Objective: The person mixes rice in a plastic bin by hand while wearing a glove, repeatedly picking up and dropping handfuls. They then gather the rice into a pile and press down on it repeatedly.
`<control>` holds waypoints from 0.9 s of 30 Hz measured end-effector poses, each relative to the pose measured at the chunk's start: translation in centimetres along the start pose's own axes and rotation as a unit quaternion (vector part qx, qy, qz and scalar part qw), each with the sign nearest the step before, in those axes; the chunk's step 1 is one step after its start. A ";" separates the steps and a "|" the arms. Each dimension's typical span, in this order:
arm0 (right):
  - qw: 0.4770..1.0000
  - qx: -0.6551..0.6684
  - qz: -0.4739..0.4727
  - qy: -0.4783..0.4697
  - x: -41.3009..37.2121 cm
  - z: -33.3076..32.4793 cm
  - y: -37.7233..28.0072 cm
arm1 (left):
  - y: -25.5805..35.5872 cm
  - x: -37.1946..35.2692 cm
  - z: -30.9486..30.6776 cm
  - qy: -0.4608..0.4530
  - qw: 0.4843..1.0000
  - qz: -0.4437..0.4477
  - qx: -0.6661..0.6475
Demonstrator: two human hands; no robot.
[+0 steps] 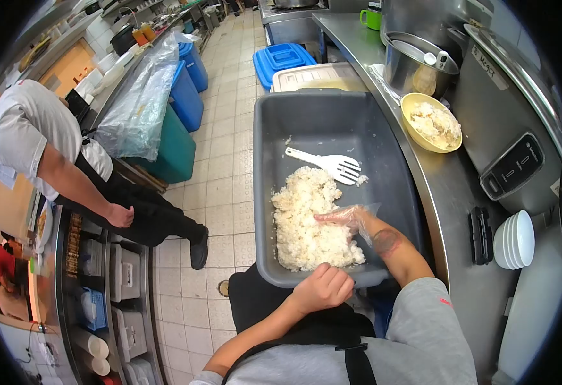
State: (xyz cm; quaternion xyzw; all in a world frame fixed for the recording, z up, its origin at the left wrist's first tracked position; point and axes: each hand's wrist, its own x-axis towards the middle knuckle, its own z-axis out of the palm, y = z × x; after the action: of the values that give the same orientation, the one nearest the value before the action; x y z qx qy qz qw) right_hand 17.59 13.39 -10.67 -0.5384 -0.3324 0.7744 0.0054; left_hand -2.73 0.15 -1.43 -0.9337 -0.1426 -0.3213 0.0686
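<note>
A large grey tub holds a mound of white rice. My right hand, in a clear plastic glove, is pressed into the right side of the rice, its thumb pointing left and its other fingers mostly hidden. Bare and closed, my left hand rests at the tub's near rim; whether it grips the rim or something small cannot be made out. Above the mound, a white slotted paddle lies on the tub floor.
On the steel counter at the right are a yellow bowl of rice, a pot, a large cooker and stacked white bowls. Another person stands at the left. Blue bins line the tiled aisle.
</note>
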 end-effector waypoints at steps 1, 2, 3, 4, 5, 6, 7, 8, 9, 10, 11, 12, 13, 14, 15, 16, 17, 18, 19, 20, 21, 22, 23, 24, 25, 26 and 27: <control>0.999 -0.030 -0.026 -0.005 -0.2 0.3 0.1 | 0.1 0.0 0.0 -0.002 1.000 0.002 -0.001; 0.997 -0.059 -0.053 -0.007 -0.5 0.4 0.1 | 0.1 0.0 0.1 -0.004 1.000 0.003 -0.006; 0.993 -0.090 -0.080 -0.008 -0.7 0.2 0.2 | 0.1 0.0 0.2 -0.005 1.000 0.003 -0.010; 0.974 -0.157 -0.145 -0.070 0.6 -1.1 0.9 | 0.1 -0.1 0.3 -0.007 1.000 0.003 -0.014; 0.943 -0.224 -0.208 -0.131 3.1 -3.2 2.1 | 0.1 0.0 0.2 -0.010 1.000 0.004 -0.012; 0.942 -0.223 -0.207 -0.141 3.1 -3.3 1.8 | 0.1 0.0 0.1 -0.014 1.000 0.003 -0.009; 0.941 -0.222 -0.205 -0.152 3.1 -3.4 1.5 | 0.1 0.0 -0.1 -0.018 1.000 0.001 -0.007; 0.972 -0.151 -0.140 -0.110 -0.3 -0.7 -0.8 | 0.1 -0.1 -0.1 -0.024 1.000 0.000 -0.008; 0.992 -0.078 -0.072 -0.067 -2.2 1.0 -2.6 | 0.1 -0.2 -0.2 -0.029 1.000 -0.001 -0.010; 0.988 -0.053 -0.133 -0.049 -2.2 1.2 -3.6 | 0.1 -0.2 -0.2 -0.033 0.999 -0.001 -0.013; 0.980 -0.027 -0.193 -0.030 -2.1 1.2 -4.3 | 0.0 -0.1 -0.3 -0.033 0.999 -0.002 -0.018; 0.968 0.000 -0.252 -0.011 -2.0 1.2 -5.0 | -0.1 -0.1 -0.4 -0.034 0.999 -0.003 -0.024; 0.967 0.017 -0.252 0.019 -2.6 1.7 -6.0 | 0.0 -0.2 -0.5 -0.036 0.999 -0.004 -0.030; 0.966 0.035 -0.253 0.048 -3.5 2.1 -7.1 | 0.1 -0.3 -0.5 -0.042 0.998 -0.006 -0.036; 0.963 0.051 -0.254 0.076 -4.2 2.4 -7.6 | 0.1 -0.4 -0.6 -0.048 0.998 -0.007 -0.040; 0.954 0.010 -0.279 0.115 -4.4 2.5 -7.3 | 0.0 -0.4 -0.6 -0.052 0.998 -0.008 -0.044; 0.941 -0.031 -0.300 0.153 -4.5 2.7 -6.8 | 0.1 -0.5 -0.6 -0.053 0.998 -0.010 -0.044; 0.925 -0.073 -0.320 0.192 -4.8 2.7 -6.3 | 0.1 -0.5 -0.6 -0.055 0.997 -0.012 -0.046; 0.932 -0.072 -0.323 0.149 -5.6 2.3 -6.2 | 0.2 -0.6 -0.5 -0.055 0.997 -0.014 -0.047; 0.921 -0.076 -0.360 0.129 -5.5 1.7 -5.9 | 0.2 -0.6 -0.5 -0.055 0.997 -0.012 -0.046; 0.908 -0.082 -0.397 0.108 -4.9 1.0 -5.6 | 0.2 -0.6 -0.5 -0.055 0.997 -0.012 -0.044; 0.893 -0.088 -0.433 0.085 -4.0 0.4 -5.3 | 0.2 -0.6 -0.5 -0.054 0.998 -0.014 -0.040; 0.878 -0.122 -0.443 0.133 -2.8 0.0 -5.1 | 0.2 -0.4 -0.5 -0.051 0.998 -0.014 -0.040; 0.880 -0.131 -0.426 0.163 -3.1 0.5 -5.4 | 0.2 -0.4 -0.6 -0.050 0.998 -0.014 -0.040; 0.880 -0.141 -0.410 0.194 -3.9 1.3 -6.0 | 0.2 -0.5 -0.7 -0.049 0.998 -0.014 -0.039; 0.878 -0.151 -0.394 0.225 -4.2 1.7 -6.5 | 0.1 -0.5 -0.7 -0.051 0.998 -0.012 -0.039; 0.859 -0.136 -0.431 0.240 -1.5 0.8 -5.8 | 0.1 -0.5 -0.7 -0.052 0.998 -0.011 -0.040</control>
State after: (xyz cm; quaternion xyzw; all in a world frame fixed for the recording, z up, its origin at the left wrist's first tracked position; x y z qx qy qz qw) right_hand 15.52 16.99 -6.26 -0.5060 -0.6219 0.4883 0.3447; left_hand -3.49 -0.22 -1.26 -0.9495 -0.1429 -0.2786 0.0202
